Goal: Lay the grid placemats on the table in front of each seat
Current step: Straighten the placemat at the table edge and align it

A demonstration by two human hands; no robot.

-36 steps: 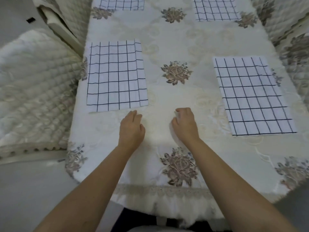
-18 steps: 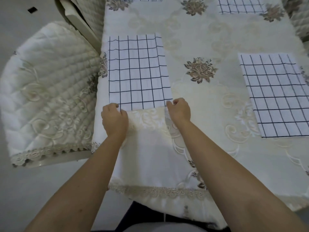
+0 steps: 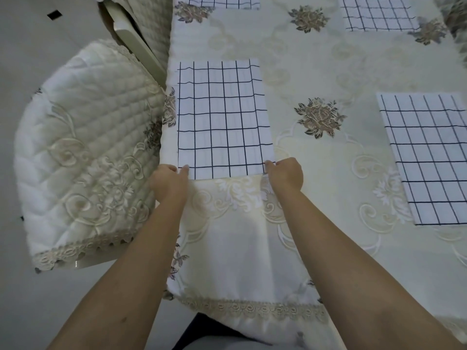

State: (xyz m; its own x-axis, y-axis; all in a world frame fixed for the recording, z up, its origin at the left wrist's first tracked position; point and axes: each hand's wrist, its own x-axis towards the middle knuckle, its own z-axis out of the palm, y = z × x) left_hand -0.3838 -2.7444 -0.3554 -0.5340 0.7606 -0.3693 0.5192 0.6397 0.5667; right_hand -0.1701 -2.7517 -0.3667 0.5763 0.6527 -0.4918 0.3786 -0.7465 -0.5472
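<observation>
Head view looks steeply down on the table [image 3: 328, 223], which fills most of the frame under a cream tablecloth [image 3: 240, 253] woven with pale scrollwork. Against its left side stands a chair [image 3: 83, 152] in a quilted white cover, the seat close to the table's edge.

Four white placemats with dark grid lines lie on the cloth. The near-left placemat [image 3: 222, 117] sits just inside the table's left edge, in front of the quilted chair. The near-right placemat [image 3: 427, 157] lies well apart from it across the table, cut off by the frame's right side. The far-left placemat [image 3: 225, 1] and the far-right placemat [image 3: 376, 13] are cropped by the top of the frame.

Two bare arms reach up from the bottom to the closest edge of the near-left placemat. The left hand [image 3: 168, 183] pinches its near left corner, thumb on top of the fabric. The right hand [image 3: 286, 174] pinches the near right corner with curled fingers. The fingers cover both corners, so that edge may be slightly raised or lying flat; I cannot tell which.

A brown flower motif [image 3: 318, 117] is printed between the two near mats. A lace trim [image 3: 252, 310] runs along the hanging hem. A small black mark [image 3: 54, 15] shows on the grey floor [image 3: 30, 311].
</observation>
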